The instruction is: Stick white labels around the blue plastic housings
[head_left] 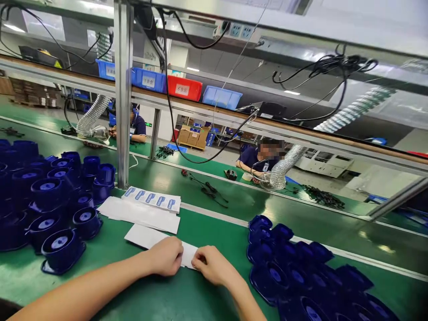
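Note:
A white paper strip [144,235] lies on the green work surface in front of me, tilted down towards the right. My left hand [167,257] is closed over its middle, with the fingertips hidden beneath the knuckles. At the strip's right end, my right hand [211,265] pinches the edge between thumb and fingers. Just behind are more white strips [143,214], overlapping one another. Beyond those lies a sheet of labels [150,197] printed with blue marks.
Dark blue round plastic housings [60,249] crowd the left side; more blue housings [277,276] stand at right. A metal post [123,98] rises behind the labels. Bins, including a red bin [183,89], line the shelf above. Co-workers sit across the line near cables [209,191].

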